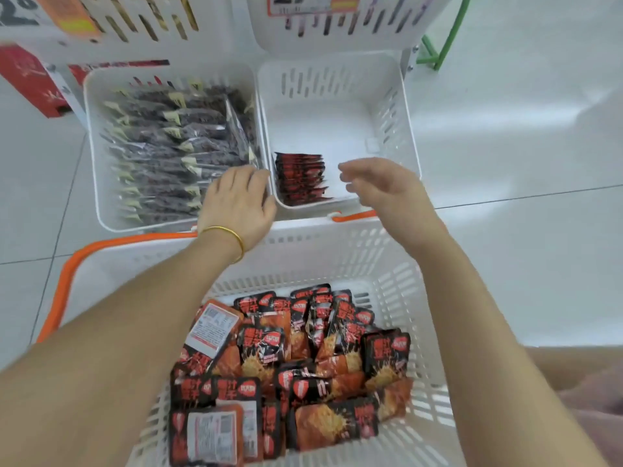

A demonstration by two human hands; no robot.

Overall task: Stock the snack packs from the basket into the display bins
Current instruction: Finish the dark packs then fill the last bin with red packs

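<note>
Snack packs (293,375), red and black, lie heaped in the white basket (337,251) at 6 o'clock, its orange handle (65,281) folded out toward 8 o'clock. At 10 o'clock stands a red box (27,79), and next to it the left bin (90,136) is filled with rows of dark packets (175,146). The left hand (241,197), with a gold bangle (229,234) on the wrist, rests on that bin's near right corner, fingers relaxed and gripping nothing. In the right bin (337,82) at 12 o'clock, a short stack (300,176) of the same red-black packs stands on edge in the near left corner. The right hand (381,183) hovers over that bin's near edge, fingers loosely curled and empty. A green frame (448,35) shows at 1 o'clock.
</note>
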